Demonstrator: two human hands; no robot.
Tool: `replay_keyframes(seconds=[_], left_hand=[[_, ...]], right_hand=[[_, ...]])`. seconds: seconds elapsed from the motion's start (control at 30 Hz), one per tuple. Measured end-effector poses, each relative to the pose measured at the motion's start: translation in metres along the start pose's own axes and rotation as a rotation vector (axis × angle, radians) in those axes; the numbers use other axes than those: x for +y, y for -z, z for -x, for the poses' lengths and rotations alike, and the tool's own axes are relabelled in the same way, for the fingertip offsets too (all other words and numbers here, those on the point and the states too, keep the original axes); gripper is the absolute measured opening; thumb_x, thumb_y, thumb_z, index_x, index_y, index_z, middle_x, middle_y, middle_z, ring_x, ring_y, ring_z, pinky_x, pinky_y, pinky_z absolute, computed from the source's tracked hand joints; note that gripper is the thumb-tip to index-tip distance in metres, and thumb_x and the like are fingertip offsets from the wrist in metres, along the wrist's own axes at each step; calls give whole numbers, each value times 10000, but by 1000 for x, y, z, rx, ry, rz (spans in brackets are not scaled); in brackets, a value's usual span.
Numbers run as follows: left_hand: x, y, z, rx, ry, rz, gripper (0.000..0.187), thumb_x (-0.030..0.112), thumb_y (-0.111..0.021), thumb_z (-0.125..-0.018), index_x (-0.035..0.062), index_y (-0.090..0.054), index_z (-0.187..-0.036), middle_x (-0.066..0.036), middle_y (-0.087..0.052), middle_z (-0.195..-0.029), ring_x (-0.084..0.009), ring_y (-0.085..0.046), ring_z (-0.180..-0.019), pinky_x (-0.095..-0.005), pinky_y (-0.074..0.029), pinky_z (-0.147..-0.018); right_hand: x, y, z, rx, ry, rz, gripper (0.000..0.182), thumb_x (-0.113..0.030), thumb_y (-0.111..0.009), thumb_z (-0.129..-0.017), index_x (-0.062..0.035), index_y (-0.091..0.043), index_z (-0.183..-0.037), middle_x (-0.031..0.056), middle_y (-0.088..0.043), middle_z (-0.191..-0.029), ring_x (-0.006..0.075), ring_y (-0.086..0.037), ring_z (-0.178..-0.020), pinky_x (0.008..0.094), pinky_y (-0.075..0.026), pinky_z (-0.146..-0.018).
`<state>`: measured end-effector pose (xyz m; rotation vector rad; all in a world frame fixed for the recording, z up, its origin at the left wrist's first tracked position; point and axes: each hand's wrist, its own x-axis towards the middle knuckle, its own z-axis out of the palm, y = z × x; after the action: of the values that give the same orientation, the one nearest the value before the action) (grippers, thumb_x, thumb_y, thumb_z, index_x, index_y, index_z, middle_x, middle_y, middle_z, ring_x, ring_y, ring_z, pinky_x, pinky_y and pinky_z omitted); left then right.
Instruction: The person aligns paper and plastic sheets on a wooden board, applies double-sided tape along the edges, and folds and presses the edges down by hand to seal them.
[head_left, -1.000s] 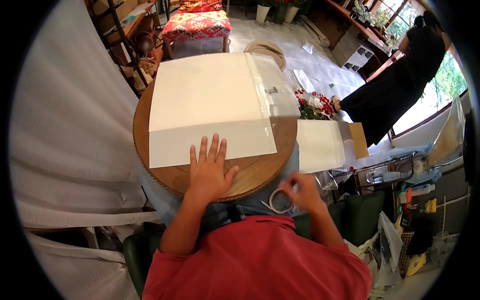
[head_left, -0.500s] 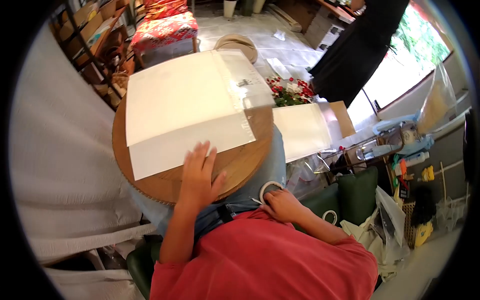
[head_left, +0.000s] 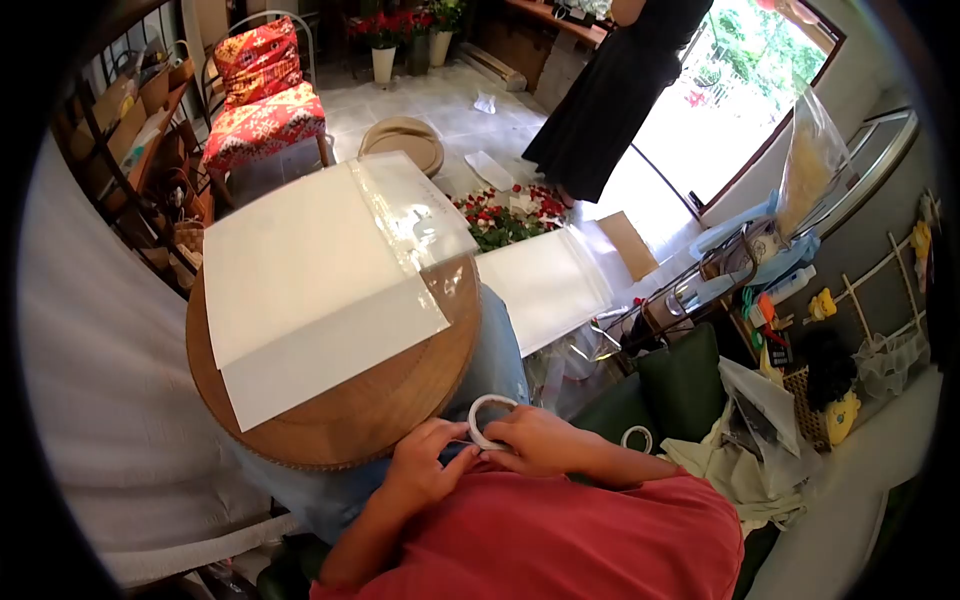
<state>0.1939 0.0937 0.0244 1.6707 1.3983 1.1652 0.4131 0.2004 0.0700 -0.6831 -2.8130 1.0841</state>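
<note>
My right hand (head_left: pixel 543 440) grips a white roll of tape (head_left: pixel 475 420) close to my waist, by the round wooden board on my lap. Thumb and fingers of my left hand (head_left: pixel 428 466) are pinched together at the roll's left side, where a thin strip of tape seems to run between the hands. On the wooden board (head_left: pixel 400 400) lies a large cream sheet (head_left: pixel 300 255) with a clear plastic strip (head_left: pixel 415 215) along its far right side. A whiter sheet (head_left: pixel 330 362) sticks out from under its near edge.
Another pale sheet (head_left: pixel 550 285) rests beyond my right knee, near red and white flowers (head_left: pixel 510 220). A second tape roll (head_left: pixel 637 438) is by my right elbow on the green seat (head_left: pixel 680 385). A person in a black skirt (head_left: pixel 610 100) stands near the doorway. A patterned chair (head_left: pixel 265 120) is far left.
My left hand has left the sheet's near edge and come to the tape roll, closing its fingers there. The view has shifted, so the board appears further left and lower.
</note>
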Motion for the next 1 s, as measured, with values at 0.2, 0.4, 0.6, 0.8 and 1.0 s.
replay_keyframes(seconds=[0.2, 0.4, 0.6, 0.8, 1.0], left_hand=[[-1, 4, 7, 93, 67, 169, 168, 83, -797, -921, 7, -782, -1070, -138, -761, -950, -202, -723, -791, -310, -566, -718], [0, 4, 14, 235, 176, 305, 121, 27, -779, -948, -4, -791, -1064, -83, -754, -986, -103, -660, -797, -247, -510, -696], [-16, 5, 21, 320, 301, 481, 220, 70, -809, -952, -14, -771, -1151, -95, -770, -1018, -126, -722, -894, -269, -577, -768], [-13, 24, 21, 221, 483, 862, 200, 49, -784, -975, -31, -737, -1153, -89, -772, -1004, -133, -719, -877, -281, -590, -765], [-14, 33, 29, 211, 405, 955, 131, 46, -772, -981, -8, -736, -1095, -71, -761, -962, -112, -695, -839, -272, -571, -766]], right_hand=[[-11, 16, -12, -54, -3, -62, 380, -386, -639, -1046, -20, -672, -948, 251, -670, -796, 480, -656, -755, 570, -506, -704], [-15, 17, -25, -79, 38, -81, 392, -398, -643, -1046, -21, -672, -940, 257, -664, -793, 491, -647, -762, 574, -505, -710], [-26, 33, -36, -90, 60, -37, 343, -340, -698, -1007, -14, -666, -906, 236, -656, -762, 468, -656, -737, 546, -505, -674], [-41, 27, -49, 52, 181, -37, 210, -214, -789, -928, -18, -719, -902, 180, -670, -710, 432, -635, -656, 496, -513, -664], [-47, 29, -53, 60, 166, -48, 203, -198, -799, -918, -9, -736, -958, 163, -695, -750, 407, -650, -692, 500, -509, -680]])
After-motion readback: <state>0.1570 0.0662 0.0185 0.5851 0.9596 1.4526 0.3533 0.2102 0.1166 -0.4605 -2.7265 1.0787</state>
